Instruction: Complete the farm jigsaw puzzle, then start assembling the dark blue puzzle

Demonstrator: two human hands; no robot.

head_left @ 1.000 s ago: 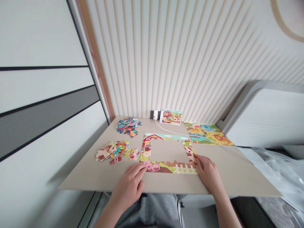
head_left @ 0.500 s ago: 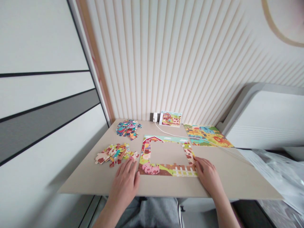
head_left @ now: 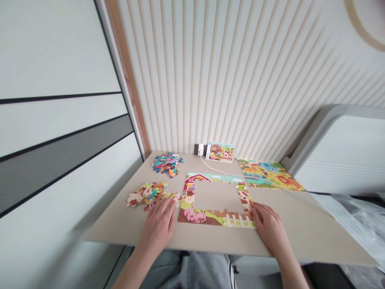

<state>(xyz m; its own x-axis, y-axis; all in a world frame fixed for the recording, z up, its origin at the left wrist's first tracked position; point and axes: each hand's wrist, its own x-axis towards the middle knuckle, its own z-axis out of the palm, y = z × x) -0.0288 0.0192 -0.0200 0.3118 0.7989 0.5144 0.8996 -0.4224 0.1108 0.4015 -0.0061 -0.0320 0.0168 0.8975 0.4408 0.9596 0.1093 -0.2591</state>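
Note:
A jigsaw puzzle border (head_left: 210, 217) with a farm scene lies joined on the table, its middle showing bare tabletop. My left hand (head_left: 159, 224) rests palm down just left of it, fingers stretched out. Its fingertips touch or nearly touch the near edge of a heap of loose farm puzzle pieces (head_left: 150, 194). At the border's lower right side lies my right hand (head_left: 269, 224), fingers extended and touching the edge. I see nothing held in either hand.
Another heap of dark, colourful pieces (head_left: 167, 163) lies farther back. A farm picture card (head_left: 221, 152) leans against the ribbed wall beside a white charger (head_left: 200, 149). Its cable (head_left: 222, 172) runs right, across an animal puzzle (head_left: 267, 174). Clear plastic (head_left: 357, 212) lies at the right.
The camera view has tilted and shifted slightly, so the table appears farther right. Both hands stay in about the same places beside the puzzle border.

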